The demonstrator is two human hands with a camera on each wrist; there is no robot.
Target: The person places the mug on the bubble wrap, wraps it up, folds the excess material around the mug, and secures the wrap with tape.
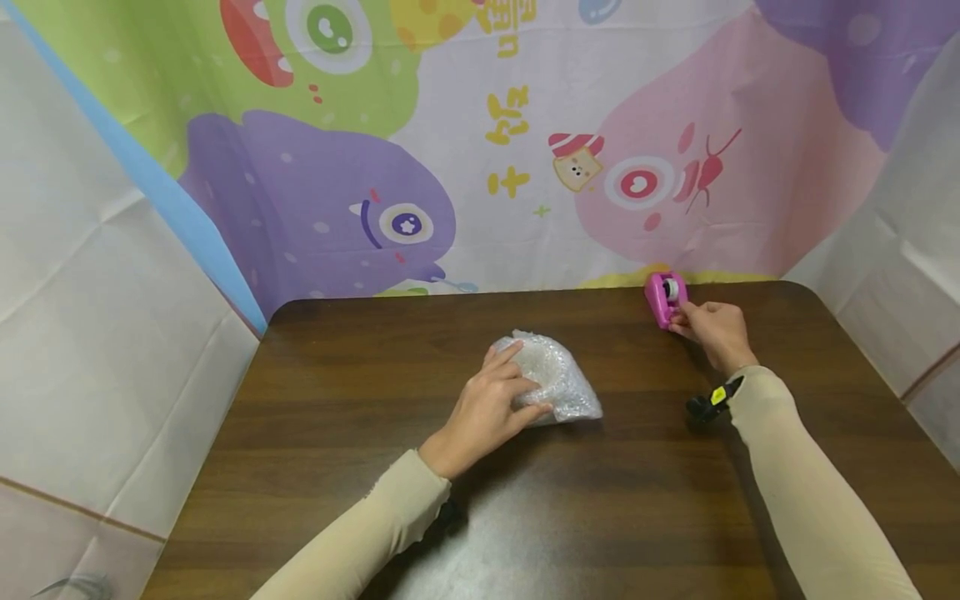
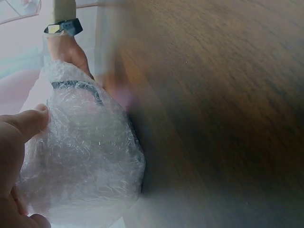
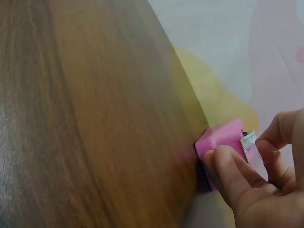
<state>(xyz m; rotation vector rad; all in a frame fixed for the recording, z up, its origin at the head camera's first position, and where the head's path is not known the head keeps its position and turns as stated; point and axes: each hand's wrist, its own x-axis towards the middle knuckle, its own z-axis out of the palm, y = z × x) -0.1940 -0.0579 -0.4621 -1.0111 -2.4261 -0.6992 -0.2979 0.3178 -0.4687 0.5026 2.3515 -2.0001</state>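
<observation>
My left hand (image 1: 483,408) rests with spread fingers on a bubble-wrapped bundle (image 1: 558,379) lying on the table. In the left wrist view, the bundle's clear crinkled wrap (image 2: 90,147) fills the left side, with fingertips against it. What is inside is hidden by the wrap. At the back right edge of the table stands a pink tape dispenser (image 1: 658,300) with a small roll in it. My right hand (image 1: 716,329) is at its cutter end. Seen from the right wrist, fingers (image 3: 223,164) press the dispenser's side while others pinch the clear tape by the toothed cutter (image 3: 245,148).
A dark wooden table (image 1: 360,350) with rounded back corners lies under both hands. Behind it hangs a curtain (image 1: 495,242) printed with cartoon monsters, close against the back edge. Pale walls (image 1: 90,333) stand at both sides. A dark wrist device (image 1: 708,406) hangs below the right sleeve.
</observation>
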